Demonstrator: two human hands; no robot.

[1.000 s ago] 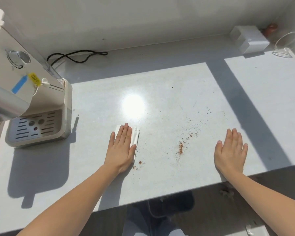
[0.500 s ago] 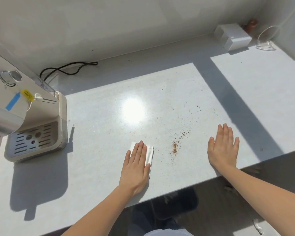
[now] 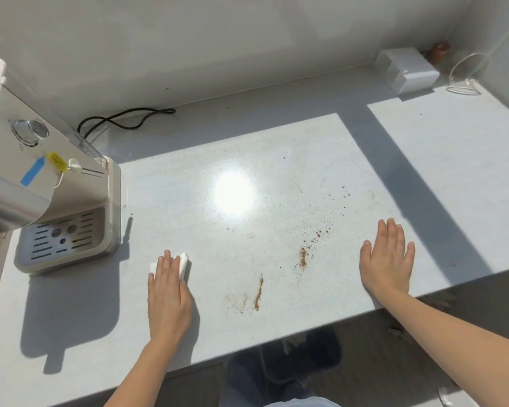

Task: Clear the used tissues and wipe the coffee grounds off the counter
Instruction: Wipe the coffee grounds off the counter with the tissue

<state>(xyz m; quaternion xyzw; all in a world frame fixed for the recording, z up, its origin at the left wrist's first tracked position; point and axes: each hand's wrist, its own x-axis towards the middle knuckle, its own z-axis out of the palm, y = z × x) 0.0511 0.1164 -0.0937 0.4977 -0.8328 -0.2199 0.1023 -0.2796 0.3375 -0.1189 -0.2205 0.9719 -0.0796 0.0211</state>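
Wiping beside the espresso machine [image 3: 62, 239], tissue [image 3: 184, 264] under our flat left hand [image 3: 168, 301], right hand [image 3: 388, 262] empty, we must next sweep the coffee grounds [image 3: 303, 257].

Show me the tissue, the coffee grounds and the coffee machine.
tissue [image 3: 184, 264], head view, its bare right corner.
grounds [image 3: 302, 257], head view, the densest brown heap.
coffee machine [image 3: 68, 237], head view, its drip-tray grille.

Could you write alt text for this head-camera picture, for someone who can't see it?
A person's left hand presses a white tissue flat on a sunlit white counter, the right hand flat near its front edge. Between the hands lie scattered brown coffee grounds and a brown smear. A beige coffee machine stands at the left.
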